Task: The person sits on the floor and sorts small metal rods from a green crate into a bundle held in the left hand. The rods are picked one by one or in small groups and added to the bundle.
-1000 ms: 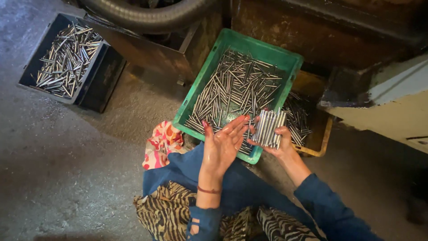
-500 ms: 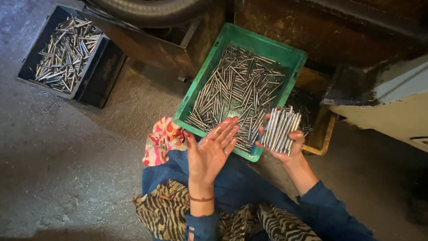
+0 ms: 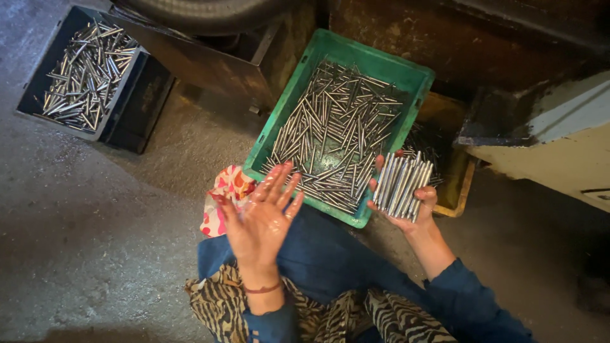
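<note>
Upright, slightly tilted, metal rods (image 3: 401,185) fill the right hand (image 3: 406,206).

Blue sleeves (image 3: 467,302), a thin wrist band (image 3: 262,289), tiger-striped fabric (image 3: 216,305) below.

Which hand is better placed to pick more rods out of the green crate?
Probably the left hand: open, empty, beside the green crate. The right hand already holds a bundle of metal rods.
</note>
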